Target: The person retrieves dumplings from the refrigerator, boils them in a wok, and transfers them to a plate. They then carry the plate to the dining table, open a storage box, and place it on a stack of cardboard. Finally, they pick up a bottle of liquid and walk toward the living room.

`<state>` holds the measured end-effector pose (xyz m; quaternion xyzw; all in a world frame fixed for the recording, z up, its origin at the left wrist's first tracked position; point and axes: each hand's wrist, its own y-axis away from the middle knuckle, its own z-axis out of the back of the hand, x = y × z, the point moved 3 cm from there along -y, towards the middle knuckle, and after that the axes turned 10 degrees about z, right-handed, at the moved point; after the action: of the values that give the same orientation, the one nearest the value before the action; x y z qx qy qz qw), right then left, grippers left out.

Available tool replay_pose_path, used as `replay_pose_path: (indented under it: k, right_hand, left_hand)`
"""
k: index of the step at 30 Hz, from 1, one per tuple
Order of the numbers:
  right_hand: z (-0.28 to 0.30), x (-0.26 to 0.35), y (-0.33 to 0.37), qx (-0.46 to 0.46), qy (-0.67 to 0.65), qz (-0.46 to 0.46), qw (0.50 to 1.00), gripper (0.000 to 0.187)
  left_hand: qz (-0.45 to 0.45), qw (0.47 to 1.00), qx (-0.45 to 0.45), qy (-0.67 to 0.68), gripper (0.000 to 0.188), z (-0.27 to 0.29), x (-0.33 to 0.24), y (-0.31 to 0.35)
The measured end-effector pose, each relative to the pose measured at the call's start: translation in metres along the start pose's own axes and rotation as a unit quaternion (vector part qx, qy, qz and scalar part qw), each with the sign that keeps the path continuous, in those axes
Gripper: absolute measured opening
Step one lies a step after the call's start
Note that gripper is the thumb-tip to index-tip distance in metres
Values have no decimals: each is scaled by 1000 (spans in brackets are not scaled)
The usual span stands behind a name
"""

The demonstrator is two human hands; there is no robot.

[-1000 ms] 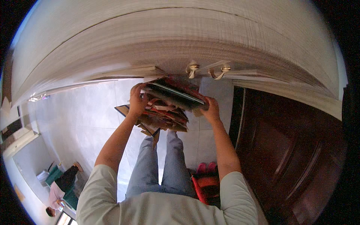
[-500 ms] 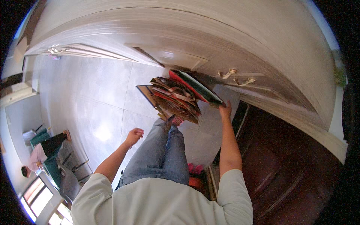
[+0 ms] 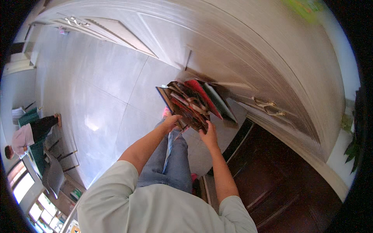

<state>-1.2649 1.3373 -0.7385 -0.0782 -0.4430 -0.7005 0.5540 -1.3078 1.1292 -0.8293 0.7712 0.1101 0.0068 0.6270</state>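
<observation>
A bundle of flattened brown cardboard and paper pieces [image 3: 186, 101], some with red parts, stands in front of me by the cabinet. My left hand [image 3: 171, 121] is closed on its near left corner. At the near right corner my right hand [image 3: 210, 135] grips the same bundle, thumb along the edge. A tan board with a blue edge [image 3: 162, 97] flanks the bundle on the left. To its right lean a red panel [image 3: 206, 98] and a dark green, pale-edged panel [image 3: 220, 101], both apart from my hands. The fingertips beneath the bundle are hidden.
Cabinet doors with metal handles [image 3: 268, 106] run along the far side. A dark reddish-brown door or panel [image 3: 287, 174] fills the right. Grey tiled floor [image 3: 105, 77] extends left, where another person [image 3: 25, 138] sits near a grey chair [image 3: 52, 174].
My right hand has left the dark green panel and moved left onto the cardboard bundle. My left hand, previously free, has reached forward and taken hold of it. The view has turned somewhat.
</observation>
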Motion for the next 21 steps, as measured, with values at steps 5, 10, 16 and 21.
replay_pose_path:
  k: [5,10,16,21]
  right_hand:
    - [-22,49,-31,81,69,-16,994,82]
    - [-25,43,-61,84,-105,32,990,77]
    - [-28,47,-88,23,94,-25,995,34]
    - [-47,66,-70,62,119,-12,991,30]
  left_hand:
    - [10,982,187,13,51,-16,-24,-3]
    - [-46,984,170,-26,69,-74,-66,39]
    - [-105,978,92,153,50,-28,-25,-20]
    - [-32,975,-197,-95,51,76,41,-110]
